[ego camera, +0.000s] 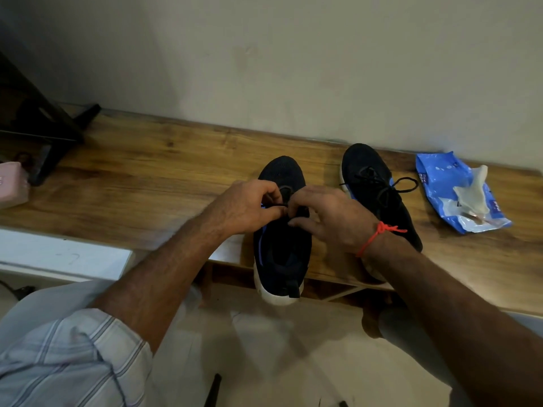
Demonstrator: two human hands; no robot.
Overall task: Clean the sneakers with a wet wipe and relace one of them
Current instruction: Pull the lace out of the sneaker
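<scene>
My left hand (246, 208) has its fingers curled, thumb and forefinger pinching the black lace (274, 205) just over the eyelet area. My right hand (326, 218) meets it from the other side, fingertips also pinched on the lace, remaining fingers bent down toward the tongue. A red thread (374, 236) is tied at the right wrist.

Under both hands: the near sneaker (282, 254), dark upper, white sole, toe toward the wall, heel hanging past the front edge of the wooden shelf (147, 171). I cannot tell which eyelet the lace tip is at; my fingers hide it.

To the right, just beside: the second sneaker (379, 195), laced, bow tied. Further right, apart from it, the wet-wipe pack (461, 192) lies open with a wipe (473, 189) pulled up from it.

Judgement: relacing in progress; wiping seemingly done, though not verifiable from here.

Risks:
- Heel overhangs the edge. A firm pull on the lace toward me could tip the shoe to the floor.
- Working blind behind my fingers; a skipped eyelet or twisted lace is likely.
- Uneven lace ends if one side is drawn too far.
- Open pack: wipes may dry.
</scene>
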